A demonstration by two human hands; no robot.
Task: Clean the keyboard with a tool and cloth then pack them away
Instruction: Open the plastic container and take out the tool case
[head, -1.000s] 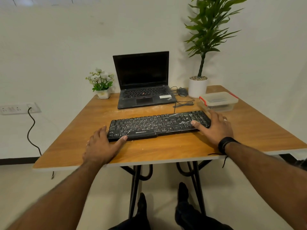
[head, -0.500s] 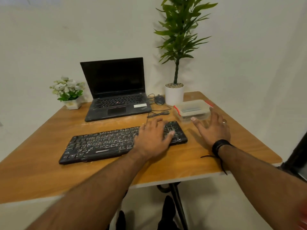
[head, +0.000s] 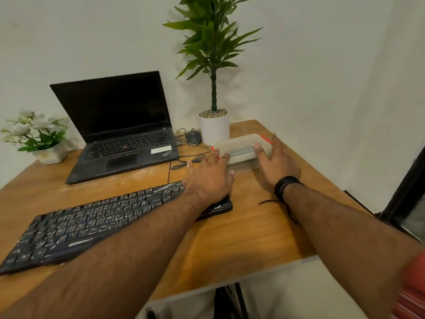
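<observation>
Nearest the camera, two bare forearms reach forward over the wooden table (head: pixel 241 238). A black keyboard (head: pixel 92 224) lies slantwise across the table's near left part, its right end under the left wrist. The left hand (head: pixel 210 178) hovers past that end with fingers spread and relaxed, holding nothing; its fingertips reach the left end of a clear plastic container (head: pixel 241 149) with red clips, though whether they touch it I cannot tell. The right hand (head: pixel 276 162), a black band on its wrist, lies open at the container's right end, thumb resting on the lid, fingers extended beside it. The lid is on; what is inside is too blurred to make out. Farther back stand an open black laptop (head: pixel 119 125), a computer mouse (head: pixel 193 137) with its cable, a white pot with a tall green plant (head: pixel 213 127), and, far left, a small pot of white flowers (head: pixel 36 137).
</observation>
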